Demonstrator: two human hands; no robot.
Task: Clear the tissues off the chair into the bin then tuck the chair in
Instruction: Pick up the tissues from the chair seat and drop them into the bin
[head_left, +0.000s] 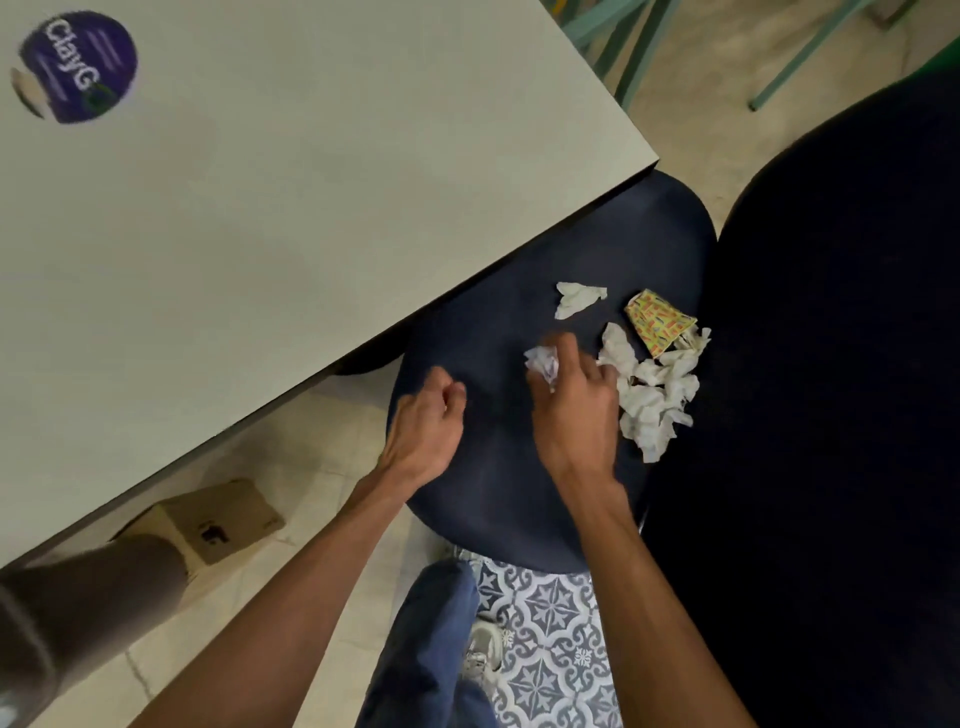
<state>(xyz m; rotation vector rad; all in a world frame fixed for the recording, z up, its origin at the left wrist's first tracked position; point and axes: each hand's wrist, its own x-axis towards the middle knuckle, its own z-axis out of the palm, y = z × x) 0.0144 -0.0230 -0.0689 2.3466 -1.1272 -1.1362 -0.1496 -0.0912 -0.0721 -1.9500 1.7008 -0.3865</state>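
Note:
A dark blue chair seat (493, 467) pokes out from under the table, its tall backrest (831, 364) at the right. On the seat lie a loose white tissue (576, 297), a heap of crumpled tissues (652, 400) and a yellow patterned wrapper (657, 322). My right hand (576, 405) grips a crumpled tissue (541, 364) beside the heap. My left hand (431, 415) hovers over the seat's left part with fingers curled, holding nothing. No bin is in view.
The grey table top (260, 234) covers the upper left, with a purple round sticker (78, 67) on it. Its leg and base plate (218, 519) stand at the lower left. My jeans leg (421, 649) and shoe are over patterned tiles (556, 649). Green chair legs (639, 52) stand behind.

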